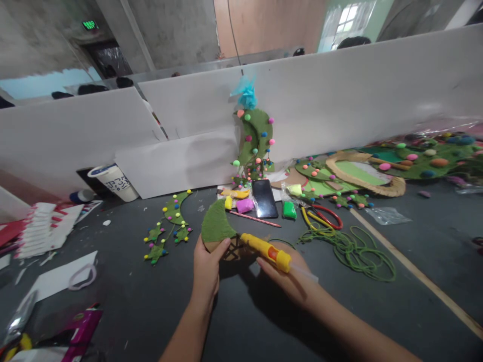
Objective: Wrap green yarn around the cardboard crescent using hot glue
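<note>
My left hand (207, 269) grips a crescent-shaped cardboard piece (218, 223), its upper part covered in green material and its lower part bare brown with dark criss-cross lines. In my right hand (283, 274) is a yellow glue gun (266, 251), a pale glue stick poking out of its back. The gun's nozzle points left, close to the uncovered part of the crescent; whether it touches cannot be made out. To the left lies a smaller green crescent (175, 208) with coloured balls and several hanging stars (155, 252).
A decorated crescent (260, 133) stands against the white partition (339, 95). Ahead lie a phone (264, 198), clay packs (289, 210), and a striped stick (256, 218). At right are red-handled scissors (332, 216) and green cord (362, 256); at left, a paper cup (115, 183) and scissors (20, 317).
</note>
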Tool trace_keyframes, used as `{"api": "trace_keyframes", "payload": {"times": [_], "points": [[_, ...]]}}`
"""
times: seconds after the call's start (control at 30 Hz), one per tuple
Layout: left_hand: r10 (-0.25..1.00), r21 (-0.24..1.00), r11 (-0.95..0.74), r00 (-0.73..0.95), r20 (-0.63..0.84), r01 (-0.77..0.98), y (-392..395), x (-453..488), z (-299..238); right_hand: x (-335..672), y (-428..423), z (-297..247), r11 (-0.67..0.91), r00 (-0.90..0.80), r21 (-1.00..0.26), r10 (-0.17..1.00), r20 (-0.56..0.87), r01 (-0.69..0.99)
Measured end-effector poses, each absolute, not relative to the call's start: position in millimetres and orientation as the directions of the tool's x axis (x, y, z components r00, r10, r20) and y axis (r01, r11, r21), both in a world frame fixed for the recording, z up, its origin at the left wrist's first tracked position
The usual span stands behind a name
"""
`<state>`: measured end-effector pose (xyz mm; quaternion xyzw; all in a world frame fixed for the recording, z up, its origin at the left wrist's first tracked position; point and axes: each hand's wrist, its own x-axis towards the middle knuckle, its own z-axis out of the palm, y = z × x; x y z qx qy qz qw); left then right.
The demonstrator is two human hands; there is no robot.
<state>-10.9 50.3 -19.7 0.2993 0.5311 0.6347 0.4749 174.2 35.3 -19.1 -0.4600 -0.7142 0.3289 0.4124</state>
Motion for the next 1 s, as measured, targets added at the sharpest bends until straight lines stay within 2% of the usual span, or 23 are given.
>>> {"api": "trace_keyframes", "payload": {"times": [0.23, 0.43, 0.77, 1.0], "points": [[0.926, 0.963, -0.004, -0.364, -0.098, -0.268, 48.6, -11.9, -18.8, 176.6, 36.2, -22.1, 0.308, -0.167, -0.861, 0.951, 0.262, 0.405], [0.918, 0.963, -0.009, -0.383, -0.099, -0.270, 50.5, -11.5, -18.9, 174.4, 34.6, -14.0, 0.341, -0.256, -0.852, 0.933, 0.253, 0.398], [0.920, 0.958, 0.016, -0.370, -0.127, -0.287, 49.1, -10.8, -15.5, 174.4, 33.3, -19.1, 0.317, -0.230, -0.872, 0.942, 0.244, 0.374], [0.925, 0.960, -0.018, -0.369, -0.090, -0.279, 49.7, -12.0, -17.6, 175.9, 36.8, -14.4, 0.216, -0.280, -0.933, 0.951, 0.134, 0.289]]}}
